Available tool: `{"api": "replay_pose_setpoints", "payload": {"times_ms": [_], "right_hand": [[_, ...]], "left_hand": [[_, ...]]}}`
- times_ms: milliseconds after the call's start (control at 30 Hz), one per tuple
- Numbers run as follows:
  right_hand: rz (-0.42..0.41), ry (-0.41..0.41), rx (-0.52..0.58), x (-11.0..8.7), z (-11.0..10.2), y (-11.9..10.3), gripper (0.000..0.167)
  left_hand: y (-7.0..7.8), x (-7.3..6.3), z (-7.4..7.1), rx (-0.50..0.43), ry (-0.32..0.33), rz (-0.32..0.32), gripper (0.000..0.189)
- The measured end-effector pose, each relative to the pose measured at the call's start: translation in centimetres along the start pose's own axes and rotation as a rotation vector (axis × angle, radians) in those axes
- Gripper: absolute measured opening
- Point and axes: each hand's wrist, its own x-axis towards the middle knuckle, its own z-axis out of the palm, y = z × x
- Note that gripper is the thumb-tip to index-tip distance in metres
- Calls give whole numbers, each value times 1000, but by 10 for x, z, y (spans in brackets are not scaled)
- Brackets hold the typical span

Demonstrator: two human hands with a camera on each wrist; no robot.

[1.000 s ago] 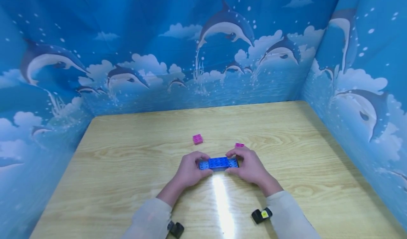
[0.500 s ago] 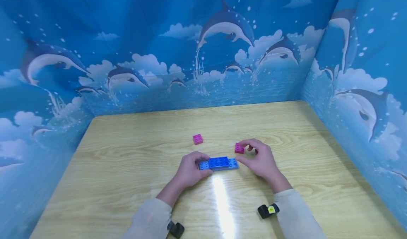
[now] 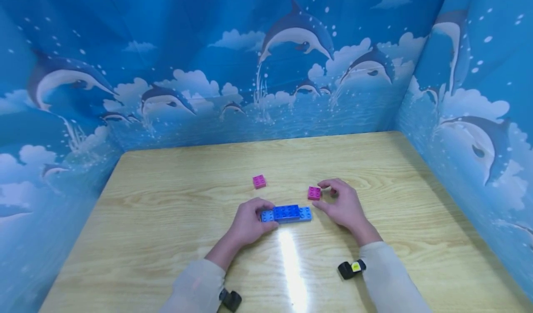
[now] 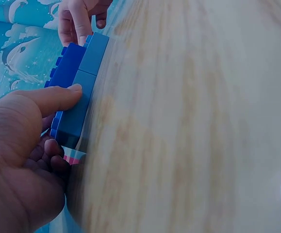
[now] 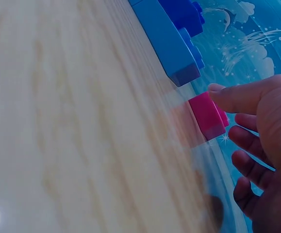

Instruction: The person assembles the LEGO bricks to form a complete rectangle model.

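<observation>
A flat stack of blue bricks [image 3: 287, 213] lies on the wooden table [image 3: 166, 220], a dark blue brick on a longer light blue one. My left hand [image 3: 254, 218] grips its left end, thumb on the near side [image 4: 72, 90] and fingers curled behind. In the right wrist view the stack [image 5: 172, 41] shows at the top. My right hand [image 3: 333, 202] is at a small pink brick [image 3: 314, 193] just right of the stack. Its thumb [image 5: 223, 92] touches the brick [image 5: 207, 115] and the index finger curls round the far side. The pink brick sits on the table.
A second pink brick [image 3: 259, 181] lies alone behind the stack, to the left. Blue dolphin-print walls [image 3: 250, 72] close the table at the back and both sides. Black wrist cameras [image 3: 351, 269] ride on both sleeves.
My right hand let go of the right end of the blue stack and moved back and right to the pink brick. The left hand and the stack stayed put.
</observation>
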Motion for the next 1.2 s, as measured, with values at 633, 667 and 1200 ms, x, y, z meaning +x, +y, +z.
{"api": "replay_pose_setpoints", "payload": {"times_ms": [633,667,1200], "right_hand": [[15,-48,-42,8,4,7,42],[15,-49,-43,8,4,8,42],[9,-53,8,2,0,0,38]], "left_hand": [[0,0,1,-15,-7,-6,41],[0,0,1,-17,-8,-5,41],[-2,0,0,-10,-9,-10,41]]}}
